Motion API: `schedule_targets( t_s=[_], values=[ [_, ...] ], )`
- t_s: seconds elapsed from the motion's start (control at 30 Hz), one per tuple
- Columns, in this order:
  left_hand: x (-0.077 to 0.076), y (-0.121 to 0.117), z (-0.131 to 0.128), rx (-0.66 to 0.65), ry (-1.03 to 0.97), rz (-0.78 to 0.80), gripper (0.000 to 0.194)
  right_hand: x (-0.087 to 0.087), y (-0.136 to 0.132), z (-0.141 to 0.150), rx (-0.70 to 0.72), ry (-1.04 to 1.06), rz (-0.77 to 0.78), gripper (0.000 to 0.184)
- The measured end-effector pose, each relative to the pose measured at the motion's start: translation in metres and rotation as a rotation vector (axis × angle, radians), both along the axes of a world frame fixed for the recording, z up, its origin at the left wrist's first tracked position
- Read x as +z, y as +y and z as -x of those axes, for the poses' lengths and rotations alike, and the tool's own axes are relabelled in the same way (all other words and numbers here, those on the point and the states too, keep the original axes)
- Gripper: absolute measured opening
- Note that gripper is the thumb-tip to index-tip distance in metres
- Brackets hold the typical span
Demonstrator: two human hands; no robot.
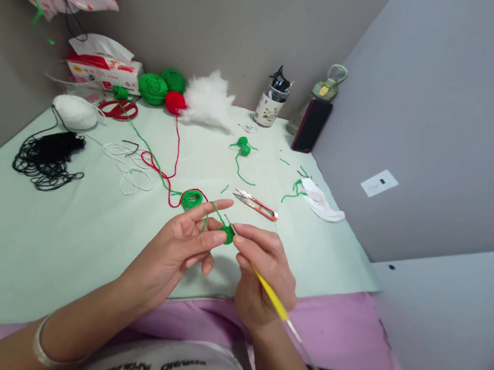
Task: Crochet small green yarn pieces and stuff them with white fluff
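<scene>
My left hand (182,246) pinches a small green crochet piece (227,233) between thumb and fingers, with green yarn running over its raised index finger. My right hand (261,274) is closed round a yellow-handled crochet hook (271,295), whose metal tip sits at the green piece. Both hands hover above the pale green table (57,243) near its front edge. Just beyond them lies a round green crocheted disc (191,199) edged with red yarn. Green and red strands lead back from it to yarn balls.
Red thread snips (256,204) lie right of the disc. Black yarn (49,157), white yarn (75,112), green balls (153,88), a red ball (174,102), white stuffing (208,102), a tissue box (104,68), a jar (270,107), a bottle (326,88) and a dark phone (311,125) line the back. Grey walls enclose the table.
</scene>
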State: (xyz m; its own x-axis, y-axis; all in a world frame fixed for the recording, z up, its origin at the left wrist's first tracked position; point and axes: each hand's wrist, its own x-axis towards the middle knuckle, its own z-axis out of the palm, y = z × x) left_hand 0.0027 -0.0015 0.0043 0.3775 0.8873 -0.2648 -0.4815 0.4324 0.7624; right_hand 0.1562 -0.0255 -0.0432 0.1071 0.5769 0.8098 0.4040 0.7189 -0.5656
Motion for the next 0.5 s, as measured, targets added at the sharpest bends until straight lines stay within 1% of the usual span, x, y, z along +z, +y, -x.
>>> schedule_targets(
  t_s=[0.13, 0.2, 0.27, 0.33, 0.43, 0.5],
  values=[
    [0.001, 0.002, 0.001, -0.016, 0.039, -0.027, 0.078, 0.008, 0.003, 0.000, 0.143, 0.196, 0.140, 0.026],
    [0.001, 0.002, 0.002, -0.024, 0.054, -0.035, 0.085, 0.012, 0.006, -0.001, 0.208, 0.310, 0.213, 0.019],
    [0.001, 0.003, 0.003, -0.018, 0.067, -0.044, 0.085, 0.014, 0.010, -0.002, 0.249, 0.418, 0.297, 0.016],
    [0.000, 0.002, 0.003, -0.009, 0.084, -0.062, 0.080, 0.016, 0.013, -0.003, 0.279, 0.488, 0.364, 0.020],
    [-0.002, 0.001, 0.004, 0.012, 0.117, -0.105, 0.075, 0.018, 0.015, -0.005, 0.316, 0.508, 0.412, 0.023],
    [-0.003, 0.000, 0.004, 0.045, 0.146, -0.146, 0.075, 0.020, 0.012, -0.007, 0.314, 0.473, 0.414, 0.023]
  ],
)
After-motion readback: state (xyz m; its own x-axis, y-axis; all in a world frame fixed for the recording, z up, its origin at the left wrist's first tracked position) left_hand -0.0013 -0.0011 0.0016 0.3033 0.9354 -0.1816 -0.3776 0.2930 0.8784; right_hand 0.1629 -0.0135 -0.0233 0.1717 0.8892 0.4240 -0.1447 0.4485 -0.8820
